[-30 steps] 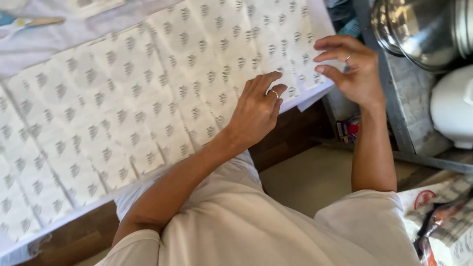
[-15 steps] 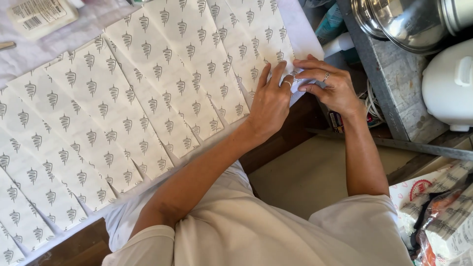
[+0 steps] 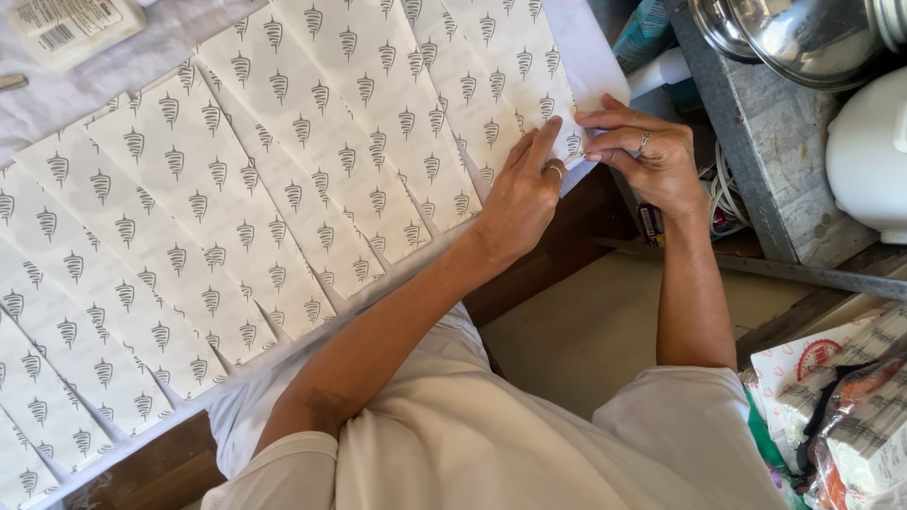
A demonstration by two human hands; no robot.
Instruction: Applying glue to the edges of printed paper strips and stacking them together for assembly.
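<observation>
A person's left hand [image 3: 521,194] lies flat, fingers extended, on the end sheet of a row of overlapping printed paper sheets [image 3: 283,179] spread across a cloth-covered table [image 3: 123,57], while the right hand [image 3: 647,161] pinches that sheet's corner at the table's edge; a steel bowl [image 3: 803,38] sits on the shelf to the right

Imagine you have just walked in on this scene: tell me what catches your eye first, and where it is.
A row of overlapping white paper sheets printed with grey cone-like motifs covers the table on the left. At its right end, the left hand presses a sheet flat while the right hand pinches its edge. A shiny metal bowl sits on a shelf at top right.
</observation>
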